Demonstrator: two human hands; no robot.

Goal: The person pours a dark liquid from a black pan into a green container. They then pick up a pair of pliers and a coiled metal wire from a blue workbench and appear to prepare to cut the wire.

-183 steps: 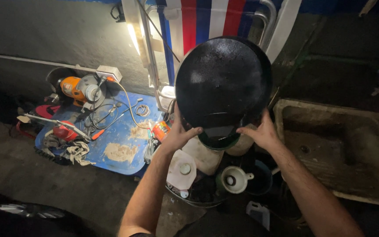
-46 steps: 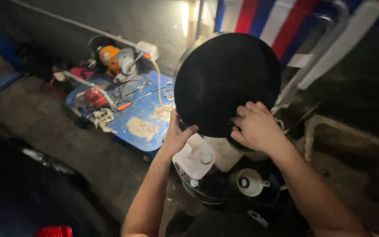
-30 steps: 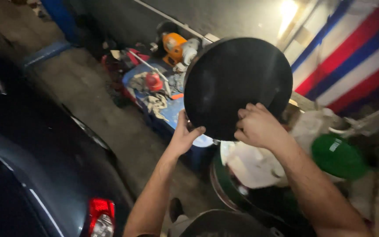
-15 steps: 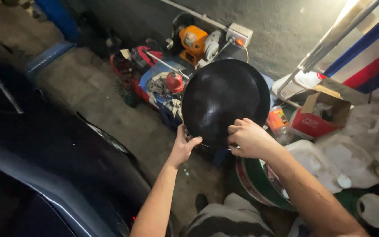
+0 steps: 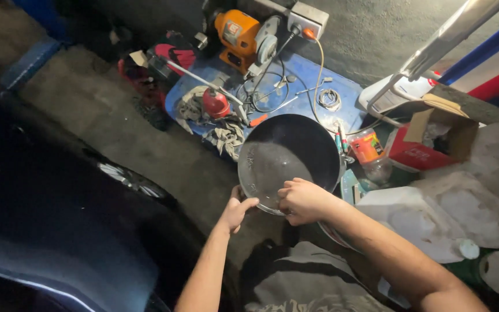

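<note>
The black basin [image 5: 290, 162] has been lowered and turned since half a second earlier, its hollow now facing up. It is gripped at its near rim, the left hand [image 5: 237, 209] clamped beneath and the right hand [image 5: 302, 200] curled over, keeping it level. Beyond the grip lie a blue mat [image 5: 350, 95] and an orange bench grinder [image 5: 244, 32].

Dim scene lit from the upper right; the dark car body [image 5: 59, 231] at left sinks into shadow, with slight motion blur throughout.
</note>
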